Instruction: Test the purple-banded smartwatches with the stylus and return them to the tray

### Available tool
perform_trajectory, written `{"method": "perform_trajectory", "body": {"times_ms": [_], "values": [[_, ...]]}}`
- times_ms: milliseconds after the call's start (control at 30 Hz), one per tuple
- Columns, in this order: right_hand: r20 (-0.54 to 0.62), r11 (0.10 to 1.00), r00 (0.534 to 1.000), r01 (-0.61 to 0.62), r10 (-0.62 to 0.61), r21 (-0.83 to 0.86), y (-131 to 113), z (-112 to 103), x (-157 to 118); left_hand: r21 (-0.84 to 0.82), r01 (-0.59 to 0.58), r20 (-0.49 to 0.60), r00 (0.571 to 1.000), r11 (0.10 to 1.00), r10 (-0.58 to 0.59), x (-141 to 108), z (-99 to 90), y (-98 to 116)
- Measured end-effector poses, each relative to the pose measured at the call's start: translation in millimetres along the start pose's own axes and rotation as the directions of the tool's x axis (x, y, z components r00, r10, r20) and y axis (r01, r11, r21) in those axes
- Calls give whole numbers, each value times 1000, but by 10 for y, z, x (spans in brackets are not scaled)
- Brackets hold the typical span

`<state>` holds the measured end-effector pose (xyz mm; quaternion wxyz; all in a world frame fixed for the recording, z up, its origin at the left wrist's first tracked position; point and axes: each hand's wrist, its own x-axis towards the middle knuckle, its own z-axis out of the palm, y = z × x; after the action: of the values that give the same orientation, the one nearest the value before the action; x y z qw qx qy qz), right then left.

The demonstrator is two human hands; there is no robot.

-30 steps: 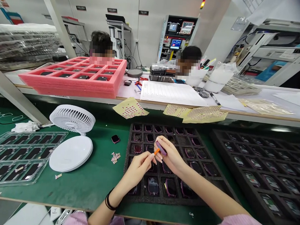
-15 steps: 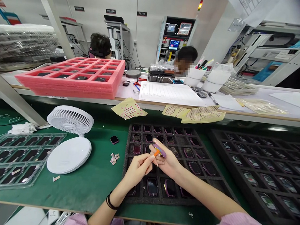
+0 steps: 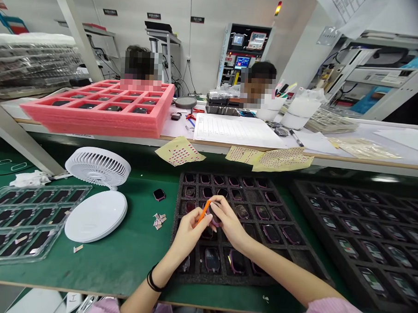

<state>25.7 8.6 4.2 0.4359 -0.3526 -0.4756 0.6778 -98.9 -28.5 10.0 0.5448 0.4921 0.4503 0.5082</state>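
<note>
My left hand [image 3: 189, 230], with a black band at the wrist, pinches a thin orange strip [image 3: 204, 210] between thumb and fingers. Whether it is a stiff tool or a tab cannot be made out. Close beside it, my right hand [image 3: 231, 223] is closed around a purple-framed smartwatch case [image 3: 214, 217], mostly covered by the fingers. The strip's upper end is at the edge of the case. Both hands are above a black foam tray [image 3: 224, 278] whose pockets hold several similar watch cases.
On the left stand a white fan [image 3: 97, 216] and a clear tray [image 3: 58, 230] of dark screens. A single watch [image 3: 159, 194] and small loose tabs [image 3: 159, 221] lie on the green mat. Another foam tray [image 3: 356, 278] is at right. A shelf with a pink foam tray [image 3: 103, 124] runs behind.
The watch case has been turned in my right hand, whose fingers now curl over it from above. My left hand has tilted the orange strip upright and shifted slightly left.
</note>
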Motion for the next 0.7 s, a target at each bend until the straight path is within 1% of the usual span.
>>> {"method": "perform_trajectory", "body": {"times_ms": [67, 100, 133, 167, 200, 233, 300, 367, 433, 500, 533, 600, 700], "values": [[-38, 982, 994, 93, -101, -167, 17, -214, 109, 93, -15, -65, 998, 996, 22, -15, -147, -55], [-75, 953, 986, 121, -147, -276, 17, -382, 185, 160, -22, -100, 994, 987, 39, -26, -254, -82], [-119, 893, 970, 142, -211, -426, 10, -584, 267, 245, -22, -134, 989, 969, 57, -40, -378, -108], [-155, 781, 943, 144, -294, -607, -2, -809, 349, 348, -11, -168, 983, 938, 73, -57, -511, -130], [-167, 633, 920, 105, -354, -767, -17, -1040, 425, 457, 13, -216, 972, 890, 97, -77, -646, -149], [-195, 582, 906, 67, -376, -811, -33, -1263, 489, 555, 73, -261, 961, 829, 90, -98, -775, -166], [-222, 521, 896, 12, -385, -854, -56, -1632, 571, 676, 201, -325, 945, 709, 41, -142, -992, -195], [-212, 464, 902, -15, -376, -886, -51, -1852, 599, 739, 295, -351, 936, 605, -28, -178, -1133, -224], [-195, 401, 904, -29, -380, -916, -15, -1927, 594, 781, 350, -366, 928, 517, -76, -198, -1203, -252], [-183, 339, 897, -40, -403, -940, 41, -1904, 583, 803, 388, -391, 916, 453, -91, -204, -1224, -276], [-178, 313, 893, -44, -414, -949, 71, -1873, 584, 805, 401, -406, 910, 438, -88, -203, -1224, -284], [-164, 280, 893, -44, -419, -959, 126, -1798, 604, 793, 409, -421, 904, 453, -79, -199, -1206, -288], [-148, 288, 906, -30, -398, -957, 179, -1699, 681, 758, 362, -386, 919, 542, -73, -194, -1144, -266]]}}
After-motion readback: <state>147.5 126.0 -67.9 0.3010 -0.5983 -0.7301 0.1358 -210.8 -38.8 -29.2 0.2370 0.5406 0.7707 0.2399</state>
